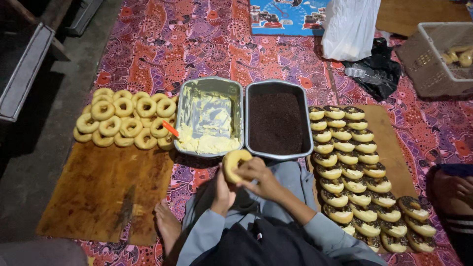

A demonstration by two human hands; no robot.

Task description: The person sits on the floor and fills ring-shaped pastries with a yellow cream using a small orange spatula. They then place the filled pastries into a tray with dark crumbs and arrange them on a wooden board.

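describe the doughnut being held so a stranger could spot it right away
Start at the two metal trays side by side, the cream tray and the dark sprinkle tray. Just below their shared edge, the left hand and right hand hold one doughnut, the only one lifted off the boards.

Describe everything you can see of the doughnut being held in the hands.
The doughnut is a plain, pale golden ring with a hole in the middle and no topping showing. It is held tilted on edge above the lap, just in front of the cream tray. The left hand cups it from below and the right hand grips its right side.
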